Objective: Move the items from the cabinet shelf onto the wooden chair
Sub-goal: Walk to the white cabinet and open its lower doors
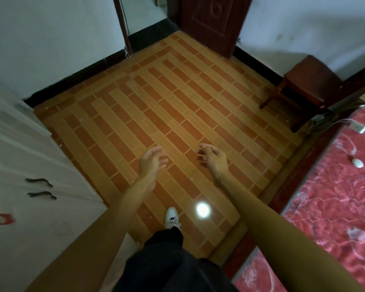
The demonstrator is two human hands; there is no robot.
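Note:
My left hand [151, 160] and my right hand [213, 158] are both stretched out over the tiled floor, fingers loosely curled and apart, holding nothing. A white cabinet [19, 165] with two dark handles [40, 187] stands along the left, its doors closed; no shelf or items show. A dark wooden chair [310, 85] stands at the far right against the wall, its seat bare. Both hands are far from the cabinet and the chair.
A bed with a red patterned cover [335, 197] fills the right side; a small white device [358, 128] and a white oval object [357, 163] lie on it. A dark wooden door [213, 20] stands at the back. My foot in a white shoe [172, 217] is on the orange tiled floor [156, 102].

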